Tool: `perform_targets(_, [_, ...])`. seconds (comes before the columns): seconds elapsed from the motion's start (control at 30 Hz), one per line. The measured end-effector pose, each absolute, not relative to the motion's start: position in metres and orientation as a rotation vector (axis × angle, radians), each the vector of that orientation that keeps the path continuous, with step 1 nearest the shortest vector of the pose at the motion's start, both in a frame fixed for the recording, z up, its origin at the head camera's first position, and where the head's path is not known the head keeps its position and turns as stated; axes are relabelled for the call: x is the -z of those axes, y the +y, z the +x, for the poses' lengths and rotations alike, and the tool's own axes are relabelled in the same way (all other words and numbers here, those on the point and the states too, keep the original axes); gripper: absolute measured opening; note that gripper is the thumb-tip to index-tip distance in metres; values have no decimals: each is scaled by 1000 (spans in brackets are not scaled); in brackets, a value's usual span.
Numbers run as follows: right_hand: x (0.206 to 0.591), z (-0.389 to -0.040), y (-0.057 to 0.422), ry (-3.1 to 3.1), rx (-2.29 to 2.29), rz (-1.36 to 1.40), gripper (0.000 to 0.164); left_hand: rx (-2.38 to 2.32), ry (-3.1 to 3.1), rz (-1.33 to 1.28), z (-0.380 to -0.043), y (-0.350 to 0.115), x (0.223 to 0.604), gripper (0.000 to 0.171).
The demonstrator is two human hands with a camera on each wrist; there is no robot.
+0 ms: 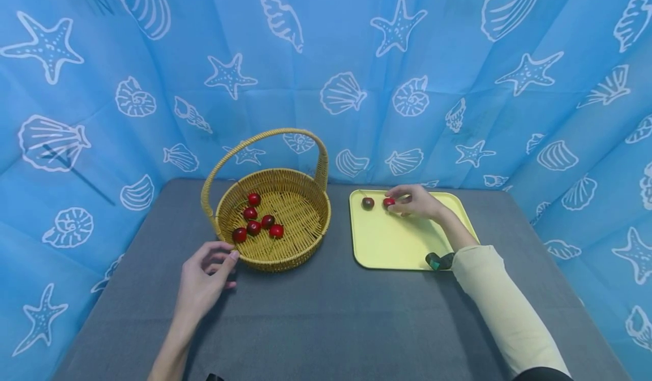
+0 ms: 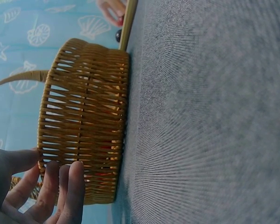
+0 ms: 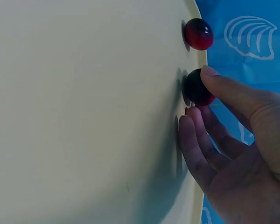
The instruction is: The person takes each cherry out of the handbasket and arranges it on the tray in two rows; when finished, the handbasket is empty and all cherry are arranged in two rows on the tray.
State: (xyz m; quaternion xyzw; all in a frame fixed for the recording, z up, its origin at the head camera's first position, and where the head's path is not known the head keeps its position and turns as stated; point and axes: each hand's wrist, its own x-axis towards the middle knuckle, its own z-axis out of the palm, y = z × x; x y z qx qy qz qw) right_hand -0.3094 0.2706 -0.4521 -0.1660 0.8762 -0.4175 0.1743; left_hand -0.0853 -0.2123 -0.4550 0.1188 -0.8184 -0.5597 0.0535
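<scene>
At the tray's back edge my right hand (image 1: pixel 415 202) pinches a dark red cherry (image 3: pixel 196 87) between thumb and fingers, the cherry low over the surface. Beside it on the yellow tray (image 1: pixel 387 242) lies a second dark cherry (image 1: pixel 368 203) with a thin stem. My left hand (image 1: pixel 204 276) holds the near left rim of a round wicker basket (image 1: pixel 300 214); in the left wrist view its thumb (image 2: pixel 24 160) is on the rim and its fingers are against the woven side. Several red cherries (image 1: pixel 253 227) rest in the basket's left half.
The basket's tall arched handle (image 1: pixel 265 135) rises above its back. A grey cloth (image 1: pixel 326 319) covers the table, and a blue curtain (image 1: pixel 305 47) with white shell prints stands behind and at both sides. A small black device (image 1: pixel 439 261) is at my right wrist.
</scene>
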Motion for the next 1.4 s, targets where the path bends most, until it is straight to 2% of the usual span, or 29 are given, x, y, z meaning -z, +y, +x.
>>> perform_targets(0.63, [422,-305,273,2500,1172,-561,45,1707,-2482,355,-83,-213,456,37])
perform_targets(0.97, [391,-292,238,2542,1171,-707,38,1703,-2482,353,-83,-213,456,39])
perform_targets(1.4, [370,-280,193,2345,1258,-804,36,1717,-2487,354,-84,-214,455,36])
